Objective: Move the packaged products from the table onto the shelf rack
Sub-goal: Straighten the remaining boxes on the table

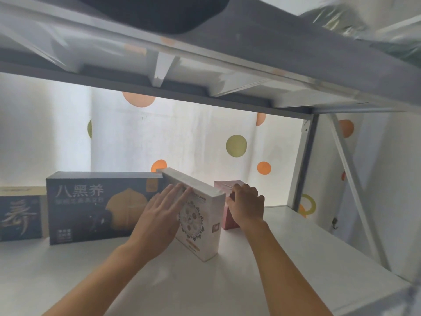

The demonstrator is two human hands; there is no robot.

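White box between both hands.

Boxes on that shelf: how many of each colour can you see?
Dark blue boxes: 2, a large one and a smaller one at the left edge
White box: 1
Pink box: 1
Total: 4
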